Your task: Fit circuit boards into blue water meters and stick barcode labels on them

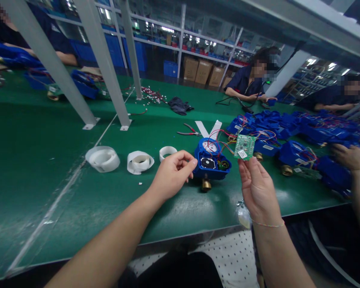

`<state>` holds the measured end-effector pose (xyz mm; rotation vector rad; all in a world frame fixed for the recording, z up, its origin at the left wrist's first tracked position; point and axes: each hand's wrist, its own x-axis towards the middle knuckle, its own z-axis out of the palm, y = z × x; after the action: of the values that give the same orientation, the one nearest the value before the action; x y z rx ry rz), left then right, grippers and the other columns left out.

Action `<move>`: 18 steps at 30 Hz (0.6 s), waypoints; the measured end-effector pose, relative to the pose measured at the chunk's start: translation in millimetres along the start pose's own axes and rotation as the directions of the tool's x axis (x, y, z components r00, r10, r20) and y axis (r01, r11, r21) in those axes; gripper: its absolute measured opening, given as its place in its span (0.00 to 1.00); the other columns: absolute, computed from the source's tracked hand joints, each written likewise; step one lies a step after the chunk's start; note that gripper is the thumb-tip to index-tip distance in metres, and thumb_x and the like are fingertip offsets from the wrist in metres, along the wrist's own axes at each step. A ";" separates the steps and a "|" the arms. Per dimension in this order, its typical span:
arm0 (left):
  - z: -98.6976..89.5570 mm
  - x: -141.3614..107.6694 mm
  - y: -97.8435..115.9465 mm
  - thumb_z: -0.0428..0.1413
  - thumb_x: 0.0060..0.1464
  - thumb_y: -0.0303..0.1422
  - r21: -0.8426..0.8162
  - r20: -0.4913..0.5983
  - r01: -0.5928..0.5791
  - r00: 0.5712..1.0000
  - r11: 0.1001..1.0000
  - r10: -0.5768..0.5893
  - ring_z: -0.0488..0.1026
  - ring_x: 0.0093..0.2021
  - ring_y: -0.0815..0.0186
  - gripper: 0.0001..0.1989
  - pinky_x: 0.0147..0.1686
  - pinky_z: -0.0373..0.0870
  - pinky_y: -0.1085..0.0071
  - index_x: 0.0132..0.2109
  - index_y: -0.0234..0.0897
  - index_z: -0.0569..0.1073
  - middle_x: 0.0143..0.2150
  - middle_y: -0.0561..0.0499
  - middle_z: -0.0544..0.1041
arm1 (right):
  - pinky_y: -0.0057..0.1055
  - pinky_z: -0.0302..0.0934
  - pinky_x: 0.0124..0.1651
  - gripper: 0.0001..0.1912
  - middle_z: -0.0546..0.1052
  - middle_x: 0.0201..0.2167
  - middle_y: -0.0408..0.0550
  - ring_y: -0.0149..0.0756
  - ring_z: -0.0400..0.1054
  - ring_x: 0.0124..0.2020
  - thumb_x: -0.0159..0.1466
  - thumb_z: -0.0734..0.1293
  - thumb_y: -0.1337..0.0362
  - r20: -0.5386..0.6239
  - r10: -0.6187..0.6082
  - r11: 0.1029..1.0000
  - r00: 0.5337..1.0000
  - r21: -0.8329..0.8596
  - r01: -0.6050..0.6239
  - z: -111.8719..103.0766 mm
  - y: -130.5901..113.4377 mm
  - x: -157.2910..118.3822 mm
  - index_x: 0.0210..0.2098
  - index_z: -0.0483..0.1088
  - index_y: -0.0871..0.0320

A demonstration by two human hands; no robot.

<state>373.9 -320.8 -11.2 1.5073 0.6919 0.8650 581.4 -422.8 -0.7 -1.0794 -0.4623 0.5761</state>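
Note:
A green circuit board [245, 146] with a small white label is pinched by its lower edge in my right hand [259, 186], raised above the bench. Red, yellow and dark wires run from the board to a blue water meter housing [211, 173]. Inside the open housing sit a black round part [208, 163] and brass-green fittings; a brass pipe end [206, 185] points toward me. My left hand [174, 172] is at the housing's left side, thumb and forefinger closed together. Whatever those fingers hold, if anything, is too small to make out.
Rolls of white tape [103, 159] stand on the green bench [114, 216] to the left. Behind the housing lie pliers [189, 130] and white strips [201, 129]. More blue housings [295, 154] crowd the right, where a co-worker's hand [352, 156] reaches in. Grey posts [105, 60] rise at left.

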 end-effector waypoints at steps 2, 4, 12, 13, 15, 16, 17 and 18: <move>-0.3 -1.9 1.7 0.57 0.61 0.40 0.071 -0.008 -0.005 1.000 0.997 0.006 0.70 0.22 0.71 0.10 0.24 0.65 0.75 0.37 0.37 0.72 0.23 0.56 0.73 | 0.15 0.72 0.43 0.18 0.82 0.40 0.43 0.24 0.77 0.40 0.54 0.82 0.54 0.009 -0.015 1.000 1.000 -0.019 0.015 1.0 -0.4 -1.3 0.39 0.81 0.56; -0.1 -5.4 4.8 0.56 0.62 0.39 0.258 -0.025 -0.048 0.998 0.965 0.056 0.67 0.22 0.71 0.13 0.25 0.60 0.74 0.30 0.38 0.69 0.21 0.56 0.70 | 0.16 0.72 0.44 0.17 0.82 0.41 0.44 0.25 0.77 0.40 0.55 0.82 0.55 0.004 -0.059 0.998 0.998 -0.037 0.059 1.8 -0.4 -4.0 0.38 0.81 0.57; -0.4 -10.8 2.4 0.55 0.56 0.34 0.863 0.281 -0.252 0.960 0.439 -0.002 0.79 0.35 0.54 0.11 0.30 0.66 0.66 0.32 0.37 0.80 0.32 0.43 0.81 | 0.33 0.71 0.55 0.20 0.82 0.42 0.49 0.33 0.78 0.40 0.54 0.82 0.56 -0.018 -0.272 0.945 0.962 -0.195 0.263 -0.3 6.9 -13.0 0.43 0.82 0.55; -1.5 -10.8 0.4 0.54 0.56 0.34 0.889 0.287 -0.240 0.956 0.389 -0.065 0.80 0.37 0.51 0.11 0.32 0.69 0.64 0.35 0.36 0.81 0.34 0.41 0.82 | 0.38 0.70 0.57 0.20 0.82 0.43 0.50 0.35 0.78 0.41 0.54 0.82 0.56 -0.018 -0.287 0.935 0.958 -0.223 0.276 -0.2 7.3 -13.8 0.44 0.83 0.54; -3.6 -11.1 -2.8 0.54 0.57 0.33 0.917 0.277 -0.211 0.948 0.339 -0.160 0.81 0.40 0.48 0.13 0.35 0.74 0.60 0.41 0.34 0.82 0.39 0.37 0.83 | 0.48 0.68 0.60 0.19 0.82 0.43 0.52 0.41 0.79 0.42 0.54 0.82 0.56 -0.042 -0.315 0.912 0.948 -0.289 0.290 -0.3 7.9 -15.7 0.44 0.83 0.53; -4.3 -11.3 -3.7 0.53 0.58 0.33 0.919 0.276 -0.203 0.943 0.337 -0.185 0.81 0.41 0.47 0.14 0.36 0.75 0.59 0.43 0.34 0.82 0.41 0.36 0.83 | 0.52 0.68 0.59 0.19 0.82 0.42 0.53 0.44 0.79 0.42 0.54 0.82 0.57 -0.058 -0.329 0.900 0.943 -0.321 0.294 -1.2 8.2 -16.8 0.44 0.83 0.52; -4.7 -11.6 -4.3 0.52 0.60 0.34 0.916 0.283 -0.203 0.938 0.345 -0.199 0.81 0.42 0.46 0.15 0.37 0.76 0.58 0.44 0.33 0.82 0.42 0.35 0.83 | 0.56 0.69 0.58 0.19 0.81 0.42 0.54 0.47 0.79 0.42 0.55 0.82 0.57 -0.045 -0.350 0.878 0.936 -0.363 0.311 -2.8 8.8 -18.2 0.45 0.83 0.52; -4.8 -12.0 -4.4 0.52 0.60 0.34 0.912 0.290 -0.204 0.934 0.355 -0.207 0.81 0.43 0.46 0.16 0.37 0.77 0.57 0.45 0.33 0.82 0.42 0.35 0.83 | 0.59 0.68 0.58 0.19 0.81 0.43 0.55 0.49 0.79 0.43 0.57 0.81 0.56 -0.002 -0.378 0.846 0.926 -0.408 0.344 -5.4 9.8 -19.8 0.47 0.82 0.51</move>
<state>363.6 -327.6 -17.0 2.6388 0.9797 0.0340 567.6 -435.7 -13.2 -1.3598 -0.7140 0.0959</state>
